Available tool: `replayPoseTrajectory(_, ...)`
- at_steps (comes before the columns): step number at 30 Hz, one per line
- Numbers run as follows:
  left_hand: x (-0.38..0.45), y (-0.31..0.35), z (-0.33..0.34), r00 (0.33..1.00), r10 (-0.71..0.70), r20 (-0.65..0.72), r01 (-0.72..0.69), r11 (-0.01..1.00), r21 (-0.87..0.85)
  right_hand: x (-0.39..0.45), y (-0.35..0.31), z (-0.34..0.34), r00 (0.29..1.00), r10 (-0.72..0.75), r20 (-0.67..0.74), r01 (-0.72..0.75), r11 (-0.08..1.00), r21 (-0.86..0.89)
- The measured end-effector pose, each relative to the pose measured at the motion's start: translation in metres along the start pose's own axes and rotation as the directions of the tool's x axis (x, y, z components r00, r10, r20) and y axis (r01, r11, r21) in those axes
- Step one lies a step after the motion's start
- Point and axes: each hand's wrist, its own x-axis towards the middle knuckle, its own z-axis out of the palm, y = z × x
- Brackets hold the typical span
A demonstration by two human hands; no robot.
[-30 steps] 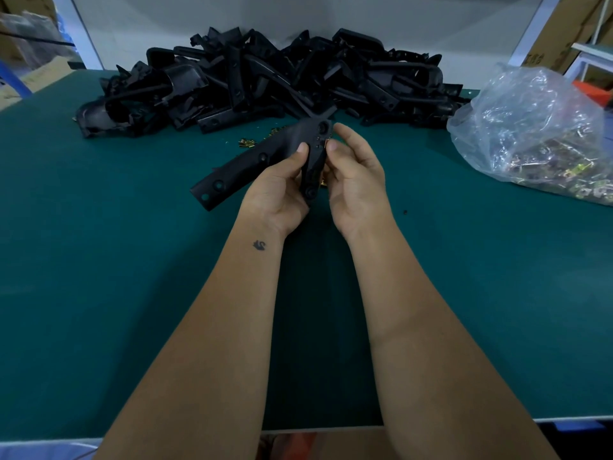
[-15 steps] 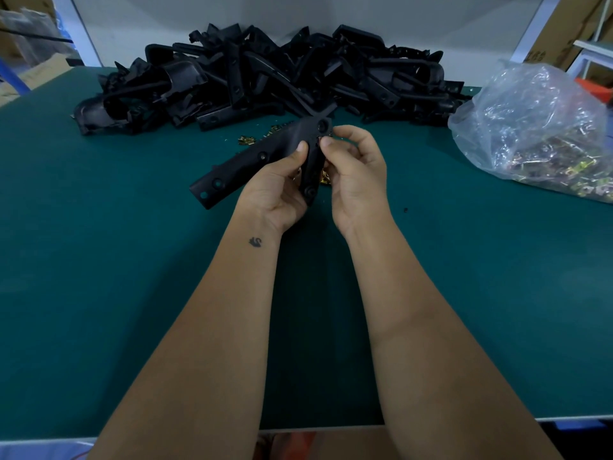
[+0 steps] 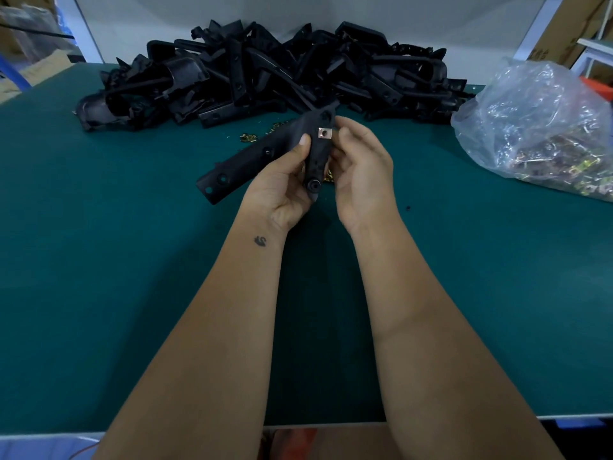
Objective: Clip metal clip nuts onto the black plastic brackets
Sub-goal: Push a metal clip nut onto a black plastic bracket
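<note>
- While cardboard boxes [image 3: 560, 34] stand behind the table at the upper right, the dark print on them is too blurred to read, and no other writing shows
- Left hand [image 3: 282, 184] grips the black bracket [image 3: 265, 154] above the green table [image 3: 99, 260], thumb laid on its top face, fingers curled underneath
- Bracket is forked: its long arm runs from the upper right down to the lower left, ending over the mat, and a shorter arm drops toward the left palm
- One metal clip nut [image 3: 324, 133] sits clipped on the bracket near the junction, flat face up, just beside the left thumb tip
- Right hand [image 3: 361, 171] is right against the bracket's right edge, fingers curled behind it; whether they truly pinch it I cannot tell
- Loose brass-coloured clip nuts [image 3: 248, 137] lie scattered on the table beyond the bracket, a few more peeking out under the hands
- Big heap of black brackets [image 3: 282, 71] fills the far edge
- Clear plastic bag [image 3: 537, 127] of clip nuts slumps at the right, well apart from the hands
</note>
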Motion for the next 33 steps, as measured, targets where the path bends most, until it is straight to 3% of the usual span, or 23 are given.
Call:
replayPoseTrajectory(7, -0.002, 0.000, -0.003, 0.996, -0.087, 0.030, 0.090, 0.986, -0.142, 0.002, 0.001, 0.000, 0.997, 0.044, 0.056, -0.051, 0.990, 0.130)
replayPoseTrajectory(15, -0.003, 0.007, -0.007, 0.988, -0.149, 0.042, 0.155, 0.960, -0.234, 0.000, 0.002, 0.000, 0.966, 0.120, 0.229, -0.170, 0.962, 0.213)
replayPoseTrajectory(21, 0.004, 0.016, -0.017, 0.983, -0.185, -0.015, 0.179, 0.965, -0.189, -0.001, -0.003, 0.004, 0.963, 0.133, 0.233, -0.156, 0.985, 0.080)
replayPoseTrajectory(27, 0.009, 0.012, -0.012, 0.993, -0.113, -0.046, 0.108, 0.990, -0.094, 0.003, 0.004, 0.006, 0.998, 0.013, 0.060, -0.011, 0.999, -0.041)
replayPoseTrajectory(30, 0.010, 0.014, -0.013, 0.994, -0.095, -0.058, 0.089, 0.991, -0.096, 0.006, 0.007, 0.005, 0.999, -0.020, 0.030, 0.024, 0.988, -0.153)
replayPoseTrajectory(33, 0.011, 0.020, -0.019, 0.992, -0.070, -0.109, 0.064, 0.997, -0.051, 0.009, 0.006, -0.001, 0.999, -0.026, -0.025, 0.014, 0.919, -0.395)
